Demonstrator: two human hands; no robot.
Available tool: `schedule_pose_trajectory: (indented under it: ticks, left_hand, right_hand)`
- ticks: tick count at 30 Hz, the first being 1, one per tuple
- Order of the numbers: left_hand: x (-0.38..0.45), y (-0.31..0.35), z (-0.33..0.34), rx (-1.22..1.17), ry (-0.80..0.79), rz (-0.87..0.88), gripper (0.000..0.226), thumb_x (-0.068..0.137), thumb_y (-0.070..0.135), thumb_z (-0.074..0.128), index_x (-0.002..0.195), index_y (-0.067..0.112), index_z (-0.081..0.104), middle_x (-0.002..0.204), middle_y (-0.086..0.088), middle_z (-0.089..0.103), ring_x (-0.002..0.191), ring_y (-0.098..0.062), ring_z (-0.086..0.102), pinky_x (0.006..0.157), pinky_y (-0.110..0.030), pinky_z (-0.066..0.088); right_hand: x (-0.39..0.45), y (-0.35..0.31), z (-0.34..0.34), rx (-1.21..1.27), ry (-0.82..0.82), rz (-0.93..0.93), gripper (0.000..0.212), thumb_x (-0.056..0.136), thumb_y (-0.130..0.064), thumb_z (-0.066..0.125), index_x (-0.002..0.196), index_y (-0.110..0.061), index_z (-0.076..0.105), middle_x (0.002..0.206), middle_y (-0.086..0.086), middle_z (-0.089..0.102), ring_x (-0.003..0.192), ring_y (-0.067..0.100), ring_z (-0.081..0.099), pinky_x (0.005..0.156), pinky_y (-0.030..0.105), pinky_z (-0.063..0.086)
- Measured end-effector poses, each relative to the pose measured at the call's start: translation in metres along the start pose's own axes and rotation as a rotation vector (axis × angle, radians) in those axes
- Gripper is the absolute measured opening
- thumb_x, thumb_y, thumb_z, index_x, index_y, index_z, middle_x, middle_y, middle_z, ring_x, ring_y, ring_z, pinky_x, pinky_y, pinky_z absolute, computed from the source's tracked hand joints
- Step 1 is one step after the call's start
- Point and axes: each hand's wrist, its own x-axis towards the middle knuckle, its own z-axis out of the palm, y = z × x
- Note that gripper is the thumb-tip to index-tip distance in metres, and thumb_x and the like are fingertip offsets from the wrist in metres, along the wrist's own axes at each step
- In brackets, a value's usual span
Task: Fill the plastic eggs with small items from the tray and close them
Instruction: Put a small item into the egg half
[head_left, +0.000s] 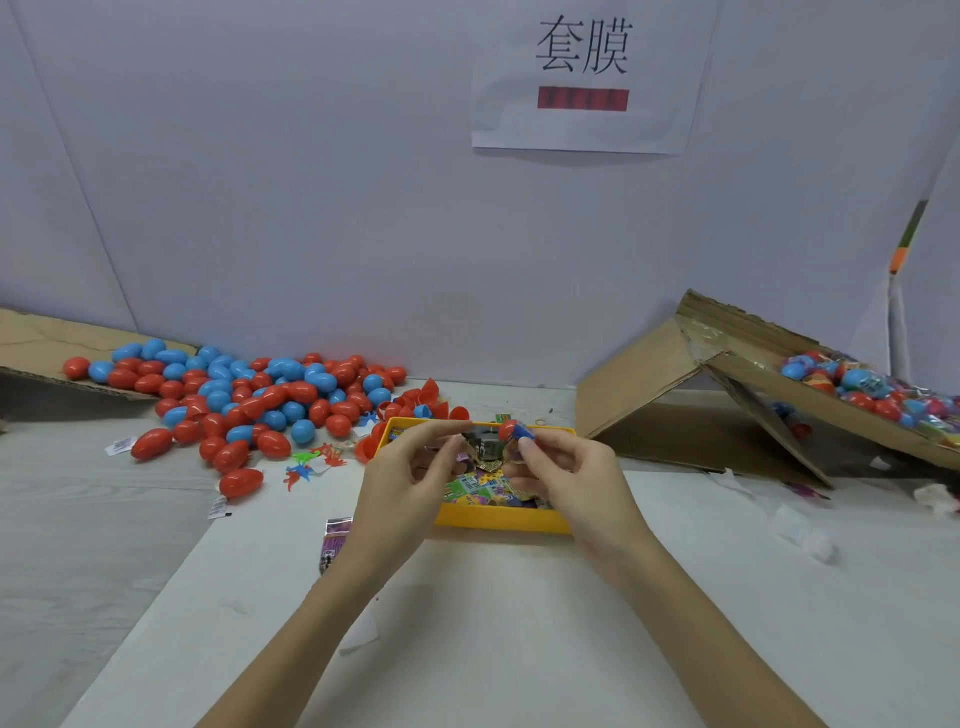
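Above the tray (yellow), right hand pinches egg.

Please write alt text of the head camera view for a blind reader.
Two hands work above a yellow tray of small items; the right hand pinches a red egg. Red and blue eggs lie at left.

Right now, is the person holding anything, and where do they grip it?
The right hand pinches a small red and blue egg by its lower end, at the fingertips. Whether the left hand holds anything cannot be told.
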Motion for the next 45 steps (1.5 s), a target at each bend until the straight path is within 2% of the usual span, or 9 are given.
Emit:
schedule_pose_trajectory:
  ticks: [4, 7, 9, 13, 19, 25, 34, 41, 45]
  left_hand:
    - [0.005, -0.002, -0.005, 0.051, 0.063, -0.037, 0.020, 0.103, 0.021, 0.057, 0.114, 0.020, 0.073, 0.103, 0.001, 0.073, 0.097, -0.017, 0.069, 0.081, -0.039, 0.062]
    - [0.005, -0.003, -0.005, 0.075, 0.051, -0.033, 0.019, 0.103, 0.022, 0.058, 0.108, 0.017, 0.075, 0.100, 0.004, 0.074, 0.096, -0.015, 0.068, 0.084, -0.040, 0.062]
    - [0.006, -0.004, -0.006, 0.113, 0.038, -0.018, 0.017, 0.102, 0.023, 0.059, 0.105, 0.018, 0.075, 0.098, 0.006, 0.073, 0.095, -0.013, 0.067, 0.083, -0.034, 0.061]
    - [0.007, -0.010, -0.007, 0.316, 0.078, 0.105, 0.012, 0.101, 0.021, 0.061, 0.102, 0.019, 0.073, 0.094, 0.008, 0.070, 0.088, -0.009, 0.064, 0.071, -0.015, 0.050]
    - [0.010, -0.021, -0.015, 0.509, 0.110, 0.172, 0.014, 0.101, 0.018, 0.062, 0.108, 0.012, 0.072, 0.101, 0.004, 0.067, 0.090, -0.012, 0.060, 0.078, -0.027, 0.054]
    - [0.036, -0.040, -0.031, 0.500, 0.345, -0.076, 0.024, 0.106, 0.024, 0.051, 0.118, 0.014, 0.069, 0.117, -0.005, 0.062, 0.109, -0.021, 0.054, 0.092, -0.034, 0.046]
    - [0.094, -0.084, -0.063, 1.111, -0.044, -0.362, 0.041, 0.111, 0.037, 0.025, 0.132, 0.022, 0.056, 0.132, -0.011, 0.063, 0.127, -0.038, 0.049, 0.108, -0.050, 0.035]
    - [0.073, -0.067, -0.054, 0.793, 0.153, -0.111, 0.041, 0.111, 0.032, 0.036, 0.106, 0.017, 0.074, 0.100, -0.004, 0.074, 0.100, -0.022, 0.063, 0.092, -0.044, 0.044]
    - [0.039, -0.037, -0.027, 0.454, 0.056, 0.025, 0.016, 0.096, 0.036, 0.069, 0.085, 0.025, 0.066, 0.085, 0.014, 0.067, 0.086, -0.004, 0.061, 0.070, -0.018, 0.045]
  right_hand:
    - [0.044, -0.049, -0.037, 0.823, 0.044, 0.116, 0.034, 0.105, -0.012, 0.053, 0.134, 0.004, 0.060, 0.117, 0.017, 0.073, 0.103, 0.023, 0.072, 0.079, 0.024, 0.061]
    - [0.072, -0.075, -0.069, 1.109, 0.204, -0.009, 0.048, 0.107, -0.021, 0.049, 0.151, -0.002, 0.044, 0.134, 0.019, 0.065, 0.113, 0.025, 0.069, 0.084, 0.024, 0.060]
    - [0.078, -0.070, -0.079, 1.069, 0.214, 0.023, 0.053, 0.108, -0.030, 0.047, 0.151, 0.000, 0.039, 0.130, 0.021, 0.066, 0.115, 0.026, 0.069, 0.081, 0.026, 0.060]
    - [0.059, -0.027, -0.062, 0.737, 0.080, 0.152, 0.038, 0.106, -0.024, 0.051, 0.135, -0.001, 0.059, 0.118, 0.014, 0.073, 0.106, 0.021, 0.073, 0.078, 0.026, 0.060]
    - [0.033, 0.019, -0.024, 0.405, -0.078, 0.169, 0.028, 0.107, -0.015, 0.050, 0.113, 0.000, 0.073, 0.097, 0.014, 0.076, 0.084, 0.017, 0.075, 0.069, 0.023, 0.060]
    - [0.035, 0.026, -0.026, 0.404, -0.089, 0.107, 0.031, 0.107, -0.016, 0.049, 0.105, -0.002, 0.077, 0.090, 0.013, 0.075, 0.081, 0.017, 0.073, 0.070, 0.023, 0.060]
    - [0.038, 0.032, -0.025, 0.381, -0.101, 0.076, 0.030, 0.107, -0.014, 0.048, 0.109, 0.000, 0.074, 0.090, 0.012, 0.075, 0.081, 0.016, 0.072, 0.070, 0.022, 0.059]
    - [0.039, 0.032, -0.023, 0.377, -0.098, 0.076, 0.030, 0.108, -0.015, 0.048, 0.109, 0.001, 0.073, 0.088, 0.012, 0.074, 0.079, 0.015, 0.072, 0.069, 0.022, 0.058]
    - [0.036, 0.032, -0.021, 0.322, -0.094, 0.052, 0.030, 0.108, -0.016, 0.048, 0.109, 0.000, 0.074, 0.087, 0.011, 0.075, 0.078, 0.015, 0.071, 0.070, 0.022, 0.058]
